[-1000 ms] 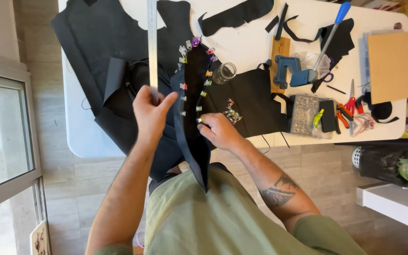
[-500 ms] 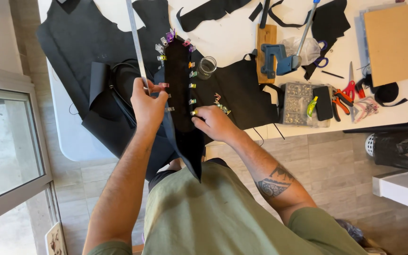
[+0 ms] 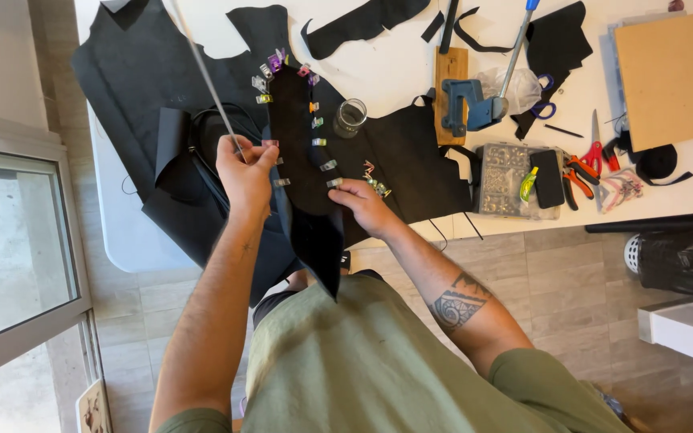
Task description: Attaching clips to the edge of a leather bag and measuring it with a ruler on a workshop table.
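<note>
Centre of the action is a long, narrow black leather piece (image 3: 302, 160), edged down both sides with small coloured plastic clips (image 3: 318, 122), and it hangs off the near edge of the white table (image 3: 395, 56), its pointed lower end dangling over the person's green shirt. The left hand (image 3: 244, 170) sits at the piece's left edge, fingers pinched shut around a long thin grey rod (image 3: 206, 76) that slants away up and to the left of the piece. The right hand (image 3: 362, 204) is on the piece's right edge, fingers curled and closed on the leather just below a cluster of clips.

Just right of the piece's upper half stands a small clear glass jar (image 3: 350, 117). Left of the piece, big sheets of black leather (image 3: 146, 72) drape over the table, a coil of black cord lying on them. Further right of the piece: a blue metal tool on a wooden block (image 3: 460, 96), then a clear compartment box of small metal fittings (image 3: 508, 170) with a black phone-like slab on it, and orange-handled pliers (image 3: 577, 175) beyond. Far right of the piece lies a flat brown cardboard sheet (image 3: 666, 76).
</note>
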